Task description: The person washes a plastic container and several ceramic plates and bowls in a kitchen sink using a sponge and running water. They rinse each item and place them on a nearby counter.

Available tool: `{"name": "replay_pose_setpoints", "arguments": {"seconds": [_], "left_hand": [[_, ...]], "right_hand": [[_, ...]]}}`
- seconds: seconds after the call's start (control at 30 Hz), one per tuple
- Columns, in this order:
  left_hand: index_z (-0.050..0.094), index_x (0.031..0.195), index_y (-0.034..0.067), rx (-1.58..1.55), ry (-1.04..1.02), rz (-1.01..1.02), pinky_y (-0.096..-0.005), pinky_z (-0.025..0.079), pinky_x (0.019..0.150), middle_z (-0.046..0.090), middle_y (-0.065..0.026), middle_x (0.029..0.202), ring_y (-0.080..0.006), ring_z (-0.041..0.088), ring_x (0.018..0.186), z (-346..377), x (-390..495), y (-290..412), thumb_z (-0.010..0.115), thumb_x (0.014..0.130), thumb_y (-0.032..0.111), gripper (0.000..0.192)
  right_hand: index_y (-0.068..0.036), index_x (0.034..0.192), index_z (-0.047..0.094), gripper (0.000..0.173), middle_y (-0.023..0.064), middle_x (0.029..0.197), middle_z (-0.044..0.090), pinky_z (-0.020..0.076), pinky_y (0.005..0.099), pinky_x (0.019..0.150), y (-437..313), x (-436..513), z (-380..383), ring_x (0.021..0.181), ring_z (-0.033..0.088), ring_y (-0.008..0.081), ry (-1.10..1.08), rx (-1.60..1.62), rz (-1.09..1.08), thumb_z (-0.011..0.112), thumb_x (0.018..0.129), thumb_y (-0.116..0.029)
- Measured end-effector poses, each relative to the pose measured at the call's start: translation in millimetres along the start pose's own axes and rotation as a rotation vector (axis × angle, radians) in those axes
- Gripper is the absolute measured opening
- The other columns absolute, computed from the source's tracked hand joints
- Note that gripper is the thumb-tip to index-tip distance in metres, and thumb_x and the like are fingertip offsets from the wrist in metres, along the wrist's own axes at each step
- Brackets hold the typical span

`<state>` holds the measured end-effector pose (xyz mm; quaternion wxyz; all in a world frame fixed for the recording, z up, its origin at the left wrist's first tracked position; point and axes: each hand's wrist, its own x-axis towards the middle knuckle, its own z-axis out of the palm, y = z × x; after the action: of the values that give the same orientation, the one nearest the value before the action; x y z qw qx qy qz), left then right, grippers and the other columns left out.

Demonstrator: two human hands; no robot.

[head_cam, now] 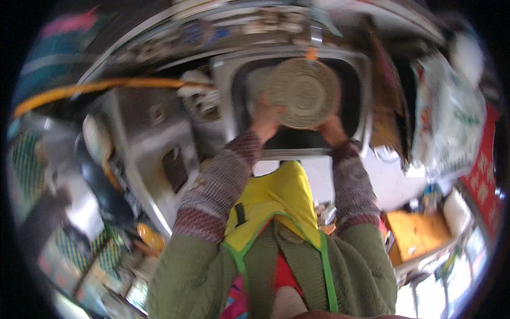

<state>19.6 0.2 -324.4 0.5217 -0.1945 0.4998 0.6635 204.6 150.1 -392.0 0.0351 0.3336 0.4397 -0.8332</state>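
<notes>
Both my hands grip a round beige ribbed dish or basket [305,93], blurred by motion, over a metal sink [295,153]. My left hand [268,119] holds its lower left rim, the thumb laid over the edge. On the lower right, my right hand [334,129] clasps the rim, and some of its fingers are hidden underneath. Right at the far edge of the dish is the orange tip [312,53] of a faucet [316,35]. Whether water runs from it cannot be made out. The dark basin shows around the dish.
A yellow hose [119,83] runs in from the left to a pale crumpled item [201,93] beside the sink. Left lies a metal counter [139,119] with a dark block [175,169]. To the right stand a brown board [386,115] and a plastic bag [448,119].
</notes>
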Motion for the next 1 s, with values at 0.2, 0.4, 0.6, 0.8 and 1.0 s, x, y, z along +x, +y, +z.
{"name": "replay_pose_setpoints", "arguments": {"seconds": [0.2, 0.4, 0.6, 0.8, 1.0], "left_hand": [[0.026, 0.147, 0.016, 0.503, 0.085, 0.43, -0.0461, 0.059, 0.085, 0.044, -0.0199, 0.137, -0.0387, 0.051, 0.124, -14.1, -36.0, 14.4, 0.06, 0.077, -0.012, 0.083], [0.045, 0.138, 0.014, 1.271, 0.249, 0.983, -0.0481, 0.05, 0.096, 0.048, -0.0239, 0.133, -0.0424, 0.055, 0.117, -57.4, -103.8, 51.0, 0.067, 0.081, 0.0, 0.062], [0.045, 0.135, 0.007, 0.51, 0.305, 0.95, -0.0363, 0.042, 0.108, 0.054, -0.0166, 0.132, -0.029, 0.057, 0.121, -152.9, -216.7, 112.1, 0.061, 0.079, -0.005, 0.06], [0.037, 0.146, 0.004, -0.304, 0.647, 0.773, -0.0388, 0.049, 0.1, 0.055, -0.0145, 0.129, -0.0258, 0.057, 0.116, -300.6, -399.7, 85.9, 0.061, 0.072, -0.006, 0.078], [0.044, 0.131, 0.004, -0.509, 1.116, 0.91, -0.0429, 0.056, 0.09, 0.06, -0.0137, 0.123, -0.0267, 0.063, 0.109, -420.4, -558.2, 17.2, 0.065, 0.079, -0.004, 0.057]], "right_hand": [[0.001, 0.131, 0.059, 0.044, 0.0198, 0.131, 0.062, 0.0444, 0.0436, 0.102, -18.7, -28.4, -16.0, 0.123, 0.057, 0.0369, 0.216, -1.257, -0.007, 0.052, 0.102, -0.032], [-0.003, 0.12, 0.064, 0.037, 0.0214, 0.121, 0.064, 0.0463, 0.0509, 0.095, -32.2, -79.5, 21.7, 0.111, 0.06, 0.0397, 0.066, -1.791, -0.285, 0.068, 0.089, -0.022], [-0.005, 0.112, 0.068, 0.03, 0.0159, 0.102, 0.071, 0.0502, 0.0494, 0.083, -29.1, -90.4, 92.4, 0.1, 0.067, 0.0357, -0.205, -1.978, -0.227, 0.07, 0.089, -0.025], [0.0, 0.115, 0.068, 0.024, 0.0199, 0.107, 0.07, 0.0536, 0.0412, 0.086, -53.9, -27.0, 227.0, 0.1, 0.068, 0.0346, -0.381, -1.443, -0.529, 0.064, 0.096, -0.012], [-0.002, 0.129, 0.062, 0.032, 0.0127, 0.118, 0.07, 0.0539, 0.0279, 0.081, -80.6, 73.1, 433.2, 0.104, 0.068, 0.0167, -0.384, -0.954, -0.39, 0.061, 0.101, -0.016]]}}
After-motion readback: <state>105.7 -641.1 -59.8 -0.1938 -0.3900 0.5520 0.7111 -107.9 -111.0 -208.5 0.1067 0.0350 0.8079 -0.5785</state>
